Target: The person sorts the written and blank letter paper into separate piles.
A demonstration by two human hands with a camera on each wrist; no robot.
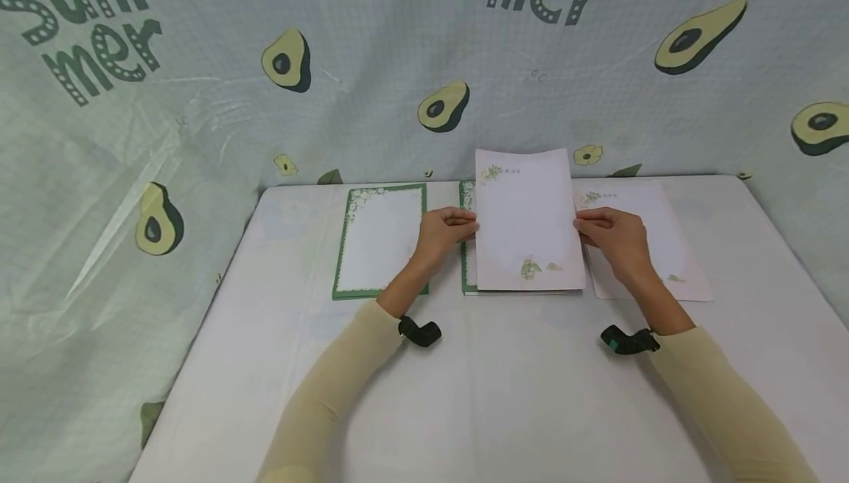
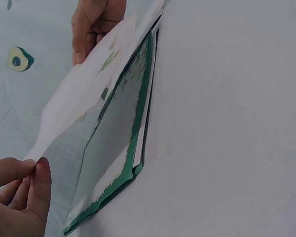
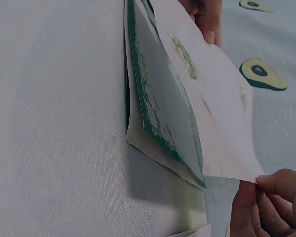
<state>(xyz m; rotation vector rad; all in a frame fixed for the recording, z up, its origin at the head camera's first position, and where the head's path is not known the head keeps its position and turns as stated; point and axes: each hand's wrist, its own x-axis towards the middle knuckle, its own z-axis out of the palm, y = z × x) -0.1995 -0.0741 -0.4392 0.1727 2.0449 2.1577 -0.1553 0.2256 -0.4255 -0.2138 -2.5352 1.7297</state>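
A pale pink sheet of paper (image 1: pixel 527 221) with small green plant prints is held up by both hands over the middle stack. My left hand (image 1: pixel 446 232) pinches its left edge between thumb and fingers. Its right edge is pinched the same way by my right hand (image 1: pixel 617 240). Beneath it lies a green-bordered sheet (image 1: pixel 468 269), mostly hidden in the head view; in the left wrist view this green-bordered sheet (image 2: pixel 138 108) shows on top of other sheets, with the pink paper raised above it.
Left of the middle stack lies a green-bordered sheet (image 1: pixel 385 240) on the white table (image 1: pixel 530 394). Another pale pink sheet (image 1: pixel 676 262) lies at the right, partly behind my right hand. An avocado-print cloth (image 1: pixel 371 40) hangs behind the table.
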